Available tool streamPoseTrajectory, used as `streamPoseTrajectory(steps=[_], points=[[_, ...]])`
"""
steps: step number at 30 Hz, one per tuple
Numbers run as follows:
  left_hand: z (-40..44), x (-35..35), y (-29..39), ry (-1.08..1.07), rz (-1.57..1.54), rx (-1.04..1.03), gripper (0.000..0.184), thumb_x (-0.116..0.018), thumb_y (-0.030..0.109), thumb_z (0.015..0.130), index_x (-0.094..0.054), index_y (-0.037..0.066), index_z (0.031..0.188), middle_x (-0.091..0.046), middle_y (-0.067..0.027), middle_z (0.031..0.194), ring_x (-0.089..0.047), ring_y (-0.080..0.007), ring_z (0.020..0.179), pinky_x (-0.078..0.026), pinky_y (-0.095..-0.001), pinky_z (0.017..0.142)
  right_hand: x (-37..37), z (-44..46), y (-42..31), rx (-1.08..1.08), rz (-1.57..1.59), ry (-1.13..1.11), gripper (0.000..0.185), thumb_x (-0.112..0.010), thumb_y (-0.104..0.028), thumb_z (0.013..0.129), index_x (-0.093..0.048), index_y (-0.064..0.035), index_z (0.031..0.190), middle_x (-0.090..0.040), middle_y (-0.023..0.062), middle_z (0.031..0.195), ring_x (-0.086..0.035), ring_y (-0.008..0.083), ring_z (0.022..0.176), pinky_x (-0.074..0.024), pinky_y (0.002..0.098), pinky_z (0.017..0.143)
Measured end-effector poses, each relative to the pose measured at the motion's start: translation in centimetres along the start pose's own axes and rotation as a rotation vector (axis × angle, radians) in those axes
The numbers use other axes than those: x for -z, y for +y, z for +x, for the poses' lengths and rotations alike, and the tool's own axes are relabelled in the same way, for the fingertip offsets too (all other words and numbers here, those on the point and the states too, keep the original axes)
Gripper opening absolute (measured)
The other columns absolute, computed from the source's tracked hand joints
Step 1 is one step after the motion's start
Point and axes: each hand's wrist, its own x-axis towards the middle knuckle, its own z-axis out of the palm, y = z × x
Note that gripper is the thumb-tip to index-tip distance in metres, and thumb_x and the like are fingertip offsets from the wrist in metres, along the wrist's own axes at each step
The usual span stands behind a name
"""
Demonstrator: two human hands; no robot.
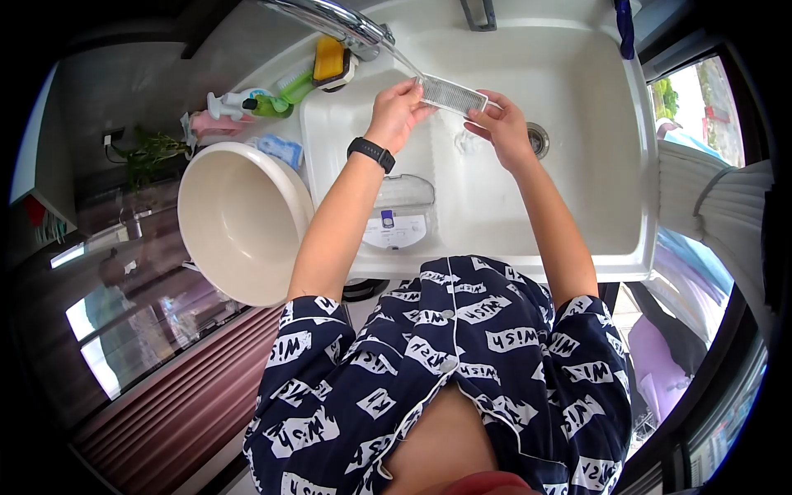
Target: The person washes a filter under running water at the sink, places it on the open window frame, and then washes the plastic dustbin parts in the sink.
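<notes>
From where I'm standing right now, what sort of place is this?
Probably a home laundry or washing area: there's a wide white sink with a chrome faucet, and a large cream basin beside it.

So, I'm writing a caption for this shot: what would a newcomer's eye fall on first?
Probably the white-framed ridged panel, held between the left hand and right hand over the white sink. Next, the big cream basin left of the sink, and the boldly lettered navy shirt filling the lower middle.
</notes>
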Motion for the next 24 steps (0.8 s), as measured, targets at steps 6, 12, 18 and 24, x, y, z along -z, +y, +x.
streamPoseTrajectory(steps=[6,12,18,24], points=[[-0.4,0.1,0.5,-0.021,0.044,-0.008,0.031,-0.048,0.008,0.104,-0.053,-0.012,0.127,-0.063,-0.0166,0.120,-0.064,-0.0277,0.111,-0.054,-0.0427,0.101,-0.3,0.0,0.2,0.010,-0.018,0.044,0.043,-0.070,-0.002,0.090,-0.052,0.0020,0.129,-0.069,0.0102,0.104,-0.068,0.0182,0.096,-0.0608,0.0314,0.086],[-1.0,0.6,1.3,-0.036,0.044,-0.037,0.031,-0.049,0.008,0.103,-0.054,-0.012,0.127,-0.063,-0.0173,0.120,-0.065,-0.0278,0.110,-0.054,-0.0423,0.100,-1.4,0.0,-0.1,0.014,-0.018,0.032,0.044,-0.070,-0.003,0.090,-0.051,0.0025,0.129,-0.069,0.0116,0.106,-0.068,0.0195,0.097,-0.0608,0.0321,0.087],[-2.3,0.4,2.3,-0.040,0.050,-0.048,0.033,-0.051,0.009,0.103,-0.053,-0.012,0.128,-0.064,-0.0175,0.120,-0.065,-0.0274,0.111,-0.054,-0.0420,0.101,-2.2,-0.7,-0.8,0.020,-0.012,0.039,0.045,-0.070,-0.004,0.090,-0.051,0.0034,0.130,-0.069,0.0117,0.104,-0.068,0.0194,0.096,-0.0613,0.0326,0.087],[-7.2,-1.7,2.7,-0.115,0.205,-0.017,0.037,-0.050,0.013,0.104,-0.052,-0.011,0.132,-0.064,-0.0182,0.122,-0.066,-0.0262,0.111,-0.054,-0.0408,0.102,-1.2,-6.4,-3.6,0.032,-0.149,0.073,0.041,-0.071,-0.004,0.089,-0.057,0.0041,0.127,-0.069,0.0115,0.101,-0.068,0.0177,0.095,-0.0600,0.0315,0.087]])
